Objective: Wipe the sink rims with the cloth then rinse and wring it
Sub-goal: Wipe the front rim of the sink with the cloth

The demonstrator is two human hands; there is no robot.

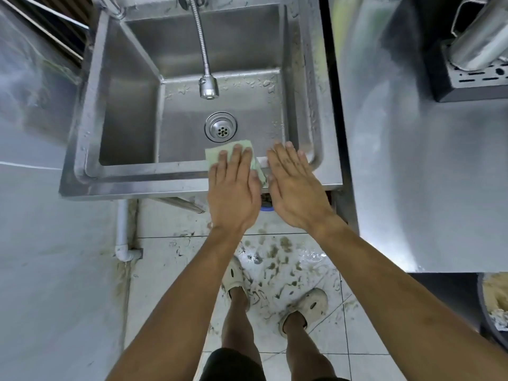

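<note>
While flat on cloth (pixel 237 154): left hand (pixel 233 188).

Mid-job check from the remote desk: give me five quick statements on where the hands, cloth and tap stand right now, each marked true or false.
1. The left hand lies flat on the green cloth. True.
2. The cloth lies on the sink's far rim by the tap. False: it is on the near rim.
3. Water runs from the spray head. False: no stream shows.
4. The right hand is flat and open, holding nothing. True.
5. A plug covers the drain. False: its strainer holes are open.
</note>
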